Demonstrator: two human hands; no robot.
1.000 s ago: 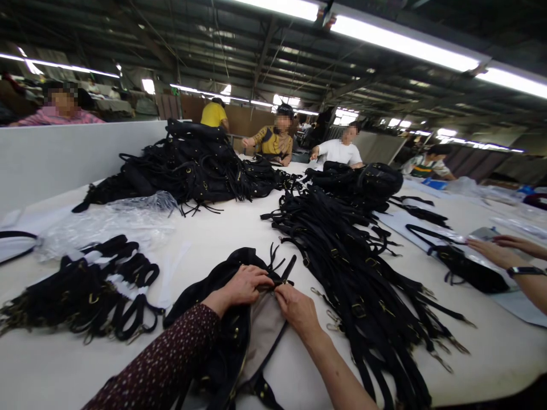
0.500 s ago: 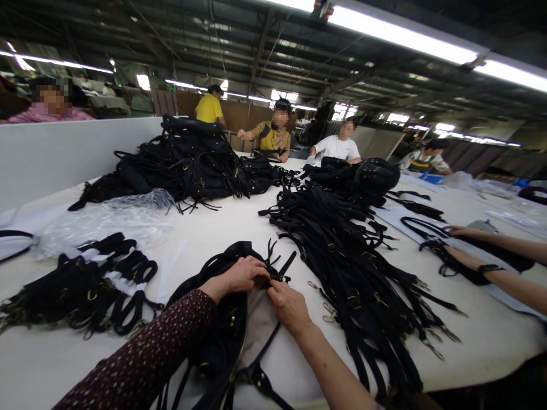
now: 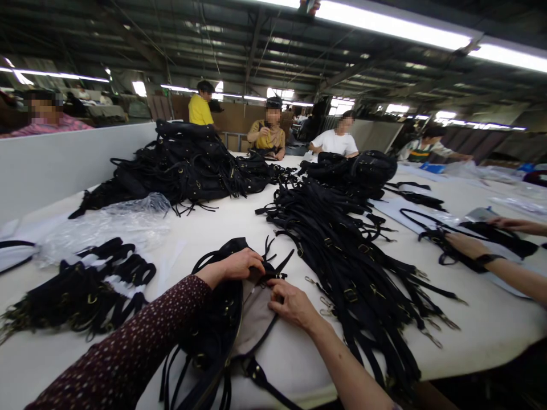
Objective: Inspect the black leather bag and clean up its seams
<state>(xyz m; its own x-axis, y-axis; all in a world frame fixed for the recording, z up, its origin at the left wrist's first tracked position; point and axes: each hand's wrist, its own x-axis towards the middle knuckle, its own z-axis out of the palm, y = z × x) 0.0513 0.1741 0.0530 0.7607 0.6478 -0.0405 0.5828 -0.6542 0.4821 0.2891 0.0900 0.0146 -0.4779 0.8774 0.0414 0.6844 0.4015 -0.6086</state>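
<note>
Long fluorescent tubes point(image 3: 384, 20) hang under dark steel roof trusses point(image 3: 256, 51), above a low white partition wall point(image 3: 72, 165).

The person's left hand point(image 3: 234, 266) grips the rim of a black bag point(image 3: 216, 341) lying on a white table point(image 3: 290, 356), and the right hand point(image 3: 291, 304) rests at the bag's opening, beside its beige lining point(image 3: 255, 319). A pile of black straps point(image 3: 350, 285) lies just right of the bag, and bundled straps point(image 3: 85, 290) lie to its left. A co-worker's hands point(image 3: 468, 246) reach another bag point(image 3: 504, 239) at right.
</note>
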